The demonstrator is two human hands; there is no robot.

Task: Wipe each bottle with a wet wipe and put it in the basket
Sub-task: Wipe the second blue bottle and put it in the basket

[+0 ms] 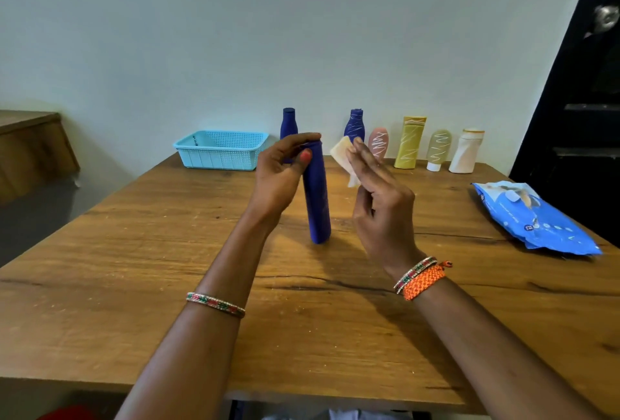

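While your left hand (278,178) grips the upright tall dark-blue plastic bottle (317,195), your right hand (379,191) pinches the folded white wet wipe (342,154) just to its right.

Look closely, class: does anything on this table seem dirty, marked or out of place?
Yes. Four bottles in the back row carry white scribble marks, and pale crumbs or dust speckle the wooden table. Nothing looks spilled or toppled.
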